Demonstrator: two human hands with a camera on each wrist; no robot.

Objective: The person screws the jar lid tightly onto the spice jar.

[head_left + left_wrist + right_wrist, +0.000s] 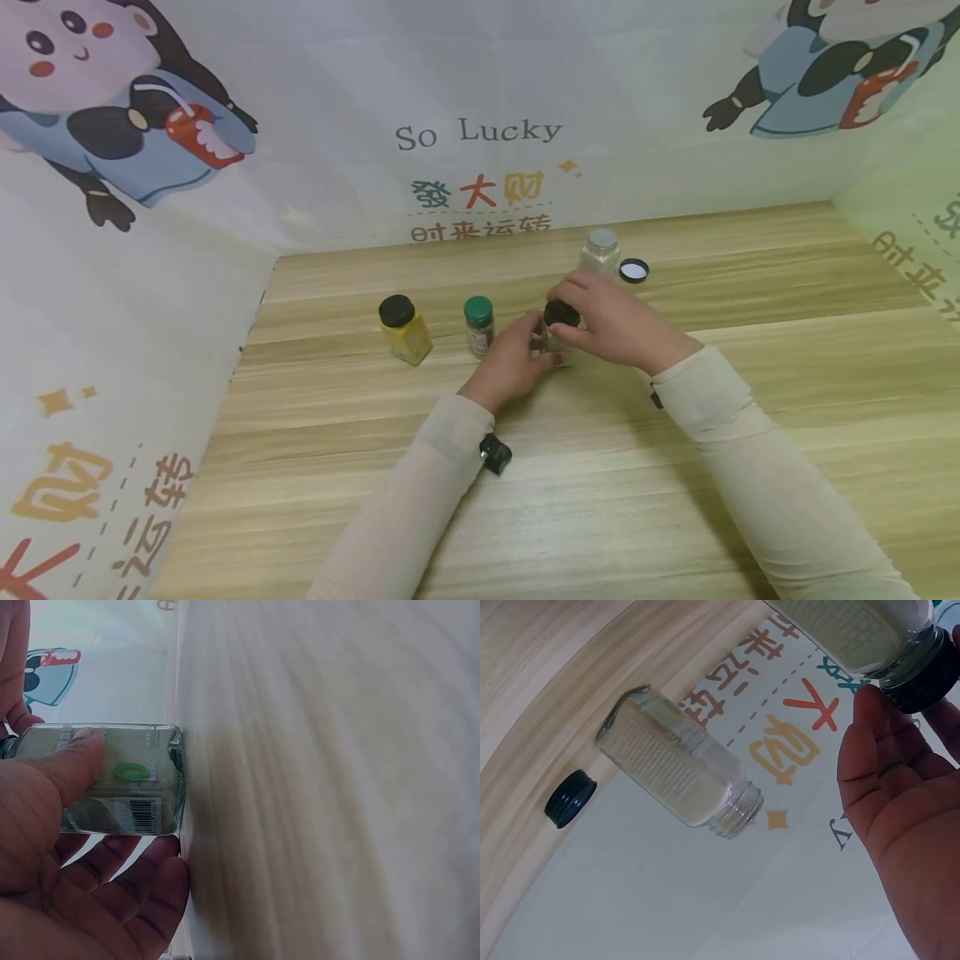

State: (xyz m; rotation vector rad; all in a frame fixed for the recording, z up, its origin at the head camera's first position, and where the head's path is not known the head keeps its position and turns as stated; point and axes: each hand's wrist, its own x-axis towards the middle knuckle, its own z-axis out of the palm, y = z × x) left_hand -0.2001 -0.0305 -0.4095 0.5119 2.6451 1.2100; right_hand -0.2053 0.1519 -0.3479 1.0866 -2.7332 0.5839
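Observation:
A clear glass jar (124,784) with a barcode label and pale contents stands upright on the wooden table. My left hand (513,364) holds its body, the thumb across one face and the fingers around the other side. From above, my right hand (618,323) grips the jar's black lid (561,313) between thumb and fingers. In the right wrist view the lid (928,671) sits on the jar's neck. Just beyond my right hand is a second glass jar (675,765), uncapped, its threaded mouth showing. Its loose black lid (571,799) lies beside it on the table.
Left of my hands stand a jar with a green lid (477,311) and a yellow jar (408,337) with a black lid. Behind the table (570,517) hangs a printed white cloth (337,100), which also runs along both sides.

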